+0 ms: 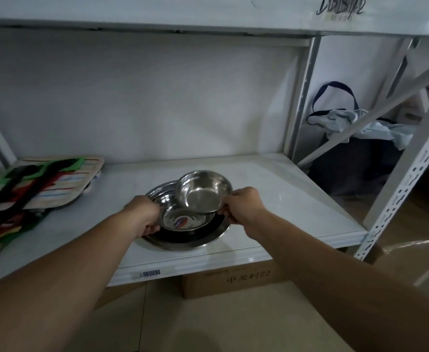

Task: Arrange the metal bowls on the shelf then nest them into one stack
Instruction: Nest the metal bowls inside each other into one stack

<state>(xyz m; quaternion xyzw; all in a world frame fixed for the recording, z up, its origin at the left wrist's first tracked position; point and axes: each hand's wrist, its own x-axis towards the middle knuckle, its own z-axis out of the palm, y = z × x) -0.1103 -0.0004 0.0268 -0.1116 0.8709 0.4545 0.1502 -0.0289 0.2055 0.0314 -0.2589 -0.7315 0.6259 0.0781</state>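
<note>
A large metal bowl (200, 241) rests on the white shelf (297, 199) near its front edge. Inside it sits a medium metal bowl (183, 219) with a round sticker on its bottom; my left hand (145, 214) grips its left rim. A small metal bowl (203, 193) is tilted above the other two, toward the back right, and my right hand (241, 204) pinches its near right rim. My hands cover part of the rims.
A striped cloth mat (63, 179) with black, green and red items on it lies on the shelf's left side. A slotted white upright (409, 174) stands at the right. A cardboard box (233, 280) sits under the shelf, and a dark bag (355, 163) with cloth stands behind.
</note>
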